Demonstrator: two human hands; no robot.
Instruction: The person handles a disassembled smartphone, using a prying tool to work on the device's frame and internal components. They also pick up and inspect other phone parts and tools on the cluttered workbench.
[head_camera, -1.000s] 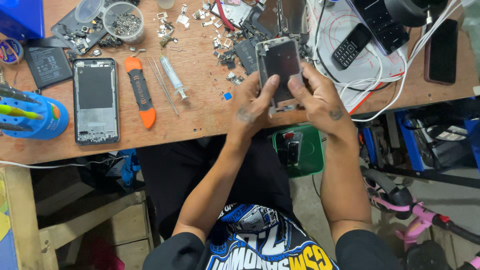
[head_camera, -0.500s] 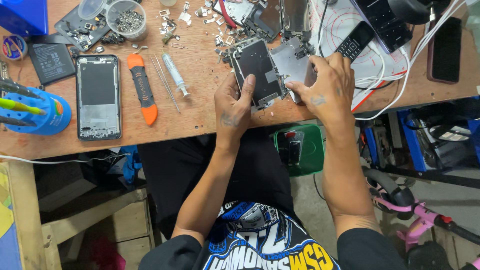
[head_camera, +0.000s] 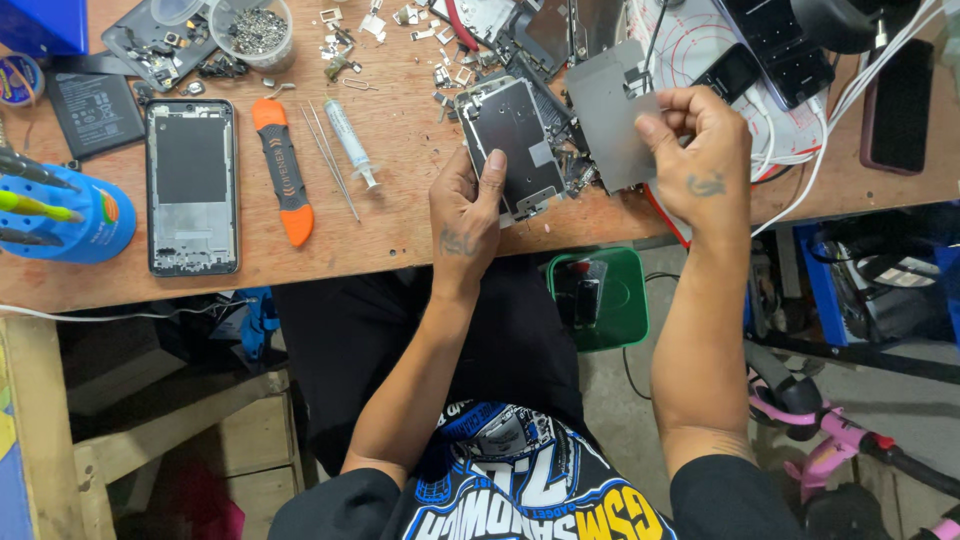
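Observation:
My left hand (head_camera: 465, 215) grips a grey phone frame (head_camera: 515, 145) by its lower left corner, with the thumb laid on its face. It rests near the front edge of the wooden bench (head_camera: 400, 215). My right hand (head_camera: 700, 150) pinches a thin grey metal plate (head_camera: 615, 115) lifted off to the right of the frame. Loose small metal parts and a dark ribbon lie between the two pieces.
A second phone frame (head_camera: 192, 185) lies at the left beside an orange-tipped pry tool (head_camera: 283, 170), tweezers and a small syringe (head_camera: 350, 142). A blue tool holder (head_camera: 70, 215), a tub of screws (head_camera: 255, 30), a dark phone (head_camera: 900, 105), white cables (head_camera: 800, 150) and a green bin (head_camera: 600, 298) surround the spot.
The phone held in both hands has come apart. My right hand has drawn the metal plate up and to the right, while my left keeps the frame on the bench.

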